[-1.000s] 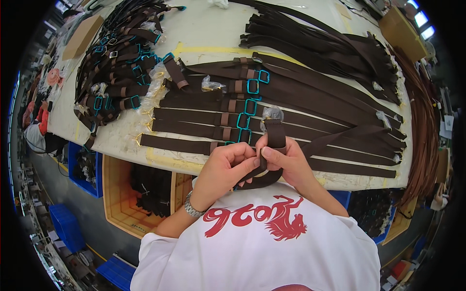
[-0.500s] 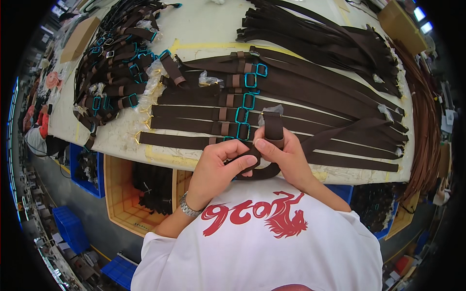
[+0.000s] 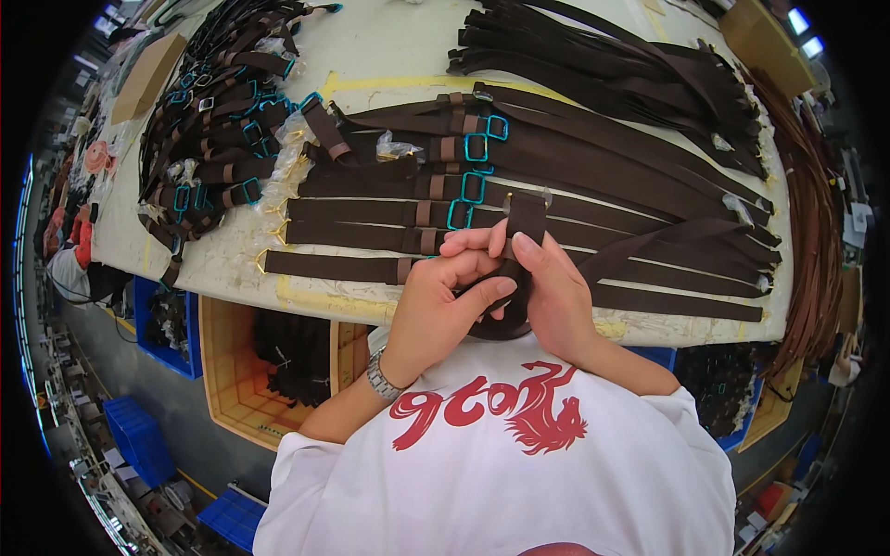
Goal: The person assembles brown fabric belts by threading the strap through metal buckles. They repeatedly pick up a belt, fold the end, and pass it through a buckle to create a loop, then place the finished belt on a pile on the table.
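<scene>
— Pale worktable (image 3: 389, 46), covered with rows of dark brown straps (image 3: 371, 213) bearing teal buckles (image 3: 461, 215)?

— Yes; heaped straps (image 3: 213, 139) farther left of those rows, loose bundle (image 3: 612, 65) to their right.

— And nearer than the rows?

— Brown strap (image 3: 526, 222), just at the table's near edge, end sticking up. Left hand (image 3: 436, 310) clenched around its lower loop, right hand (image 3: 556, 296) pinching it beside, thumbs touching.

— Below the table?

— Orange crate (image 3: 227, 371), blue bin (image 3: 167, 320) beside.
</scene>
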`<state>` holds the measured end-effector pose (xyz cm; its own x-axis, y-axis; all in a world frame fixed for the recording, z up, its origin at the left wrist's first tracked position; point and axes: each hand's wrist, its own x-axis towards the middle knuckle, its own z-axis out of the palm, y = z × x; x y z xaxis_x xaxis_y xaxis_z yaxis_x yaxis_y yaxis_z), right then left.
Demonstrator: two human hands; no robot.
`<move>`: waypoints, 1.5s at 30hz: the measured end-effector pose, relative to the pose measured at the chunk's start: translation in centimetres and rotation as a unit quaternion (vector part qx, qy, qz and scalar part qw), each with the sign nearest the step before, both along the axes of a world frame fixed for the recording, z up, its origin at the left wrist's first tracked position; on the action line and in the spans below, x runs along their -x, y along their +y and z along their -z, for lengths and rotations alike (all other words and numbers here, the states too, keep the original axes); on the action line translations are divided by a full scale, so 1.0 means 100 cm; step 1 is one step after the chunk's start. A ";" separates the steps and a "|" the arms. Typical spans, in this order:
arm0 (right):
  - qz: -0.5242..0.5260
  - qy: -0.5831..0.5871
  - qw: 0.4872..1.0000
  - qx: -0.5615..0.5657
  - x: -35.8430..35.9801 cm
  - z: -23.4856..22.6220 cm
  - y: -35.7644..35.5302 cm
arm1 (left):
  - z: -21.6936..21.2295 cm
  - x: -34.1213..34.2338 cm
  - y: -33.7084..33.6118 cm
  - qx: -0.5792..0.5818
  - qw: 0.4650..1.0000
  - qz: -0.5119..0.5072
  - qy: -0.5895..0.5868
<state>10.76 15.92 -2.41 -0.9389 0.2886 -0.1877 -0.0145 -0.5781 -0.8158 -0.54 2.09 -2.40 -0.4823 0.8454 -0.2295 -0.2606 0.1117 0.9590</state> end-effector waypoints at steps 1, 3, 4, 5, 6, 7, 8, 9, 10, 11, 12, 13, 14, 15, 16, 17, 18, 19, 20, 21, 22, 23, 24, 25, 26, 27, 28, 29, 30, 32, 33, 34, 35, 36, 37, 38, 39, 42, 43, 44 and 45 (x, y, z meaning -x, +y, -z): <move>-0.005 -0.017 1.000 -0.014 0.000 -0.007 0.000 | -0.001 0.004 0.002 0.000 0.999 0.020 -0.036; -0.001 -0.030 0.999 -0.040 0.001 -0.010 -0.001 | 0.000 0.008 0.002 0.018 0.997 0.064 -0.036; 0.009 -0.026 0.998 -0.053 0.001 -0.008 -0.004 | 0.000 0.006 0.002 0.011 0.998 0.044 -0.043; 0.019 -0.022 0.997 -0.065 0.002 -0.006 -0.005 | -0.002 0.002 0.005 0.005 0.998 0.023 -0.051; 0.026 -0.017 0.997 -0.072 0.002 -0.005 -0.007 | -0.003 0.000 0.005 0.003 0.998 0.005 -0.059; 0.032 -0.013 0.996 -0.079 0.002 -0.003 -0.007 | -0.002 0.001 0.005 -0.006 0.999 0.008 -0.042; 0.039 -0.008 0.995 -0.086 0.002 -0.002 -0.008 | -0.002 0.001 0.005 -0.006 0.998 0.000 -0.057; 0.042 -0.014 0.996 -0.074 0.003 -0.001 -0.006 | -0.002 0.001 0.008 -0.011 0.998 -0.008 -0.068; 0.038 -0.018 0.998 -0.056 0.002 0.002 -0.006 | -0.003 0.001 0.010 -0.016 0.997 -0.017 -0.080; 0.033 -0.023 0.999 -0.037 0.000 0.005 -0.007 | -0.009 0.005 0.009 0.006 0.997 0.001 -0.079; 0.026 -0.029 0.999 -0.018 -0.002 0.008 -0.007 | -0.006 0.006 0.005 0.013 1.000 0.009 0.009; 0.007 -0.036 0.999 0.020 -0.004 0.004 -0.005 | 0.000 0.006 -0.001 0.021 0.995 0.017 0.097; 0.012 -0.027 0.999 0.013 -0.003 0.007 -0.005 | 0.003 0.006 -0.004 0.029 0.982 0.025 0.184; 0.019 -0.018 1.000 0.010 -0.001 0.013 -0.009 | -0.003 0.006 -0.004 0.047 0.965 0.014 0.256; 0.025 -0.009 1.000 0.006 0.000 0.017 -0.011 | 0.000 0.006 -0.004 0.021 0.945 -0.001 0.325; 0.011 0.032 0.999 0.002 0.003 0.020 -0.008 | 0.007 0.005 -0.002 -0.005 0.920 -0.015 0.392; 0.010 0.026 1.000 0.002 0.003 0.021 -0.009 | 0.011 0.005 -0.001 -0.034 0.887 -0.028 0.459; 0.009 0.020 1.000 0.002 0.003 0.022 -0.011 | 0.013 0.005 0.000 -0.045 0.869 -0.038 0.492; 0.008 0.014 1.000 0.002 0.003 0.023 -0.013 | 0.018 0.006 0.001 -0.055 0.858 -0.052 0.508; 0.014 0.003 1.000 0.005 0.001 0.023 -0.014 | 0.026 0.005 0.002 -0.067 0.849 -0.066 0.521; 0.021 -0.008 1.000 0.009 0.001 0.022 -0.016 | 0.032 0.004 0.004 -0.079 0.839 -0.080 0.533; 0.027 -0.020 0.999 0.012 0.000 0.022 -0.018 | 0.037 0.004 0.009 -0.082 0.832 -0.096 0.540; 0.033 -0.012 0.999 0.000 0.000 0.025 -0.018 | 0.041 0.003 0.014 -0.083 0.825 -0.113 0.548; 0.038 -0.005 0.999 -0.012 0.000 0.031 -0.019 | 0.043 0.002 0.016 -0.084 0.817 -0.130 0.556; 0.043 0.002 0.999 -0.025 0.000 0.034 -0.020 | 0.042 -0.001 0.016 -0.052 0.828 -0.125 0.545; 0.044 -0.002 0.999 -0.020 0.001 0.034 -0.019 | 0.039 -0.002 0.016 -0.024 0.837 -0.119 0.533; 0.045 -0.005 0.999 -0.016 0.003 0.033 -0.019 | 0.035 -0.003 0.017 0.005 0.846 -0.114 0.521; 0.046 -0.009 0.999 -0.011 0.004 0.031 -0.018 | 0.027 0.002 0.014 0.005 0.853 -0.070 0.516; 0.027 0.000 1.000 -0.015 0.004 0.030 -0.014 | 0.016 0.010 0.006 0.004 0.860 -0.025 0.510; -0.016 0.021 1.000 -0.017 0.006 0.029 -0.005 | -0.007 0.025 -0.010 0.007 0.834 0.016 0.551; -0.011 -0.020 0.999 -0.028 0.005 0.029 -0.006 | -0.017 0.034 -0.015 0.004 0.803 0.016 0.596; -0.072 -0.017 0.997 -0.030 0.005 0.024 -0.005 | -0.028 0.041 -0.021 0.006 0.769 0.016 0.639; -0.133 -0.014 0.991 -0.032 0.007 0.016 0.001 | -0.039 0.047 -0.023 0.001 0.758 0.049 0.651; -0.194 -0.009 0.980 -0.036 0.009 0.011 0.007 | -0.051 0.053 -0.023 -0.003 0.744 0.080 0.663; -0.238 0.026 0.970 -0.039 0.011 0.014 0.009 | -0.058 0.058 -0.025 -0.007 0.731 0.112 0.673; -0.269 0.027 0.962 -0.026 0.015 0.014 0.009 | -0.058 0.062 -0.030 -0.001 0.716 0.157 0.680; -0.298 0.023 0.954 -0.015 0.017 0.013 0.009 | -0.055 0.065 -0.033 0.001 0.702 0.201 0.684; -0.367 0.012 0.930 0.018 0.022 0.013 0.011 | -0.053 0.071 -0.041 -0.004 0.669 0.280 0.689; -0.381 0.008 0.924 0.027 0.023 0.015 0.012 | -0.052 0.071 -0.043 -0.007 0.667 0.291 0.685; -0.394 0.004 0.918 0.037 0.023 0.017 0.011 | -0.050 0.072 -0.046 -0.011 0.666 0.303 0.682; -0.405 -0.002 0.914 0.042 0.024 0.015 0.010 | -0.045 0.075 -0.051 -0.022 0.697 0.286 0.657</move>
<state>8.40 16.90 -3.89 -0.8376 -0.5151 -0.1820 0.4487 -0.4586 -0.7670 -8.09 -3.00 2.12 0.1665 0.9780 0.1254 0.9215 -0.1996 0.3331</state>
